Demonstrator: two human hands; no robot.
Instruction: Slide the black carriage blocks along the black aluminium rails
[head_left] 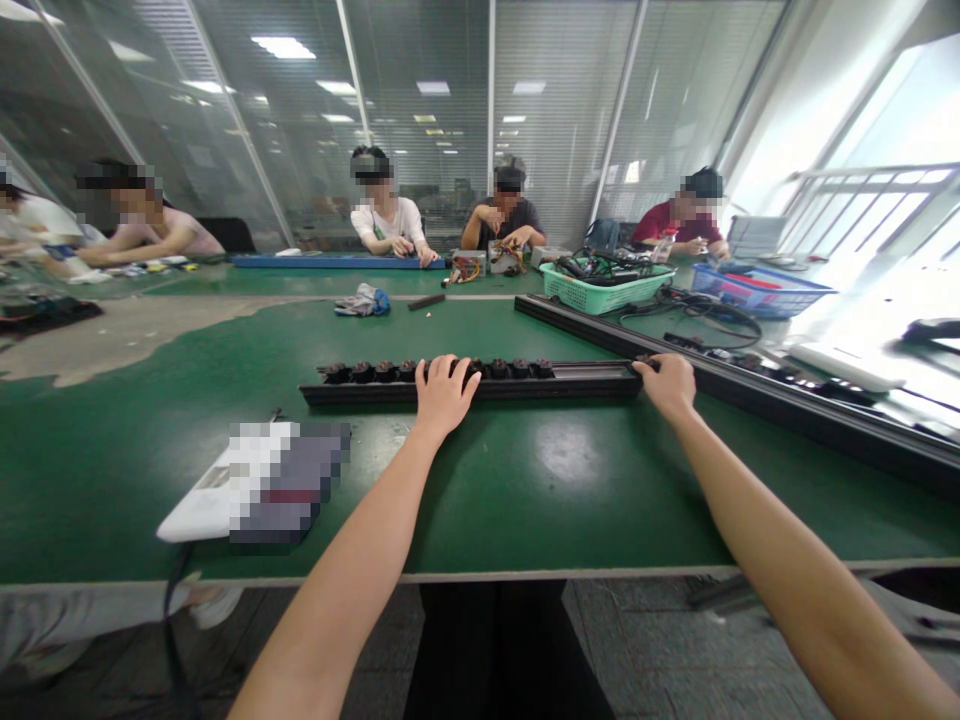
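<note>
Head: rail (517,390) on green table (540,520), glass wall (427,130).

Runs open across the green table (225,375) beyond the rail (555,387), up to the cloth (362,301) and black stick (427,302). Opens again in front, between both forearms (371,540). Gets tight at the rail's right end: right hand (673,385) there, long bar (750,388) slanting just behind. Meets a white device (206,505) near left.
</note>
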